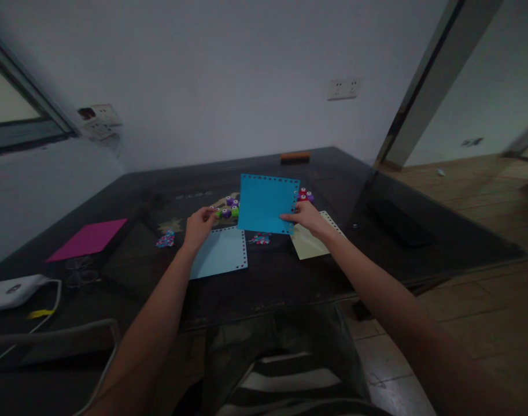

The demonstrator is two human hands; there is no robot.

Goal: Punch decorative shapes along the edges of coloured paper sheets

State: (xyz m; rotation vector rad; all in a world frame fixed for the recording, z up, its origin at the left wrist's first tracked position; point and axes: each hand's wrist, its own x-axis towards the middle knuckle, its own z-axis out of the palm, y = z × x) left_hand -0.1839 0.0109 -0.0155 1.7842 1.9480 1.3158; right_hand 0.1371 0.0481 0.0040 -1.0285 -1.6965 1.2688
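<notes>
My right hand [306,218] pinches the right edge of a blue sheet of paper [268,202], holding it tilted up above the table; small holes run along its edges. At the back left, my left hand [200,226] has its thumb and fingertips closed at a small green craft punch [218,214], partly hidden by the fingers. Beside it sit several purple and green punches [235,212]. Red and purple punches [305,195] show behind the right hand. Below the hands lie a light blue sheet [220,254] and a cream sheet [309,242], both with hole-punched edges.
Small piles of coloured paper bits [165,238] lie on the dark table [264,294]. A magenta sheet [88,238] and a white power strip [14,293] are at left. An orange-brown bar [295,156] lies at the back, a dark flat object [400,222] at right.
</notes>
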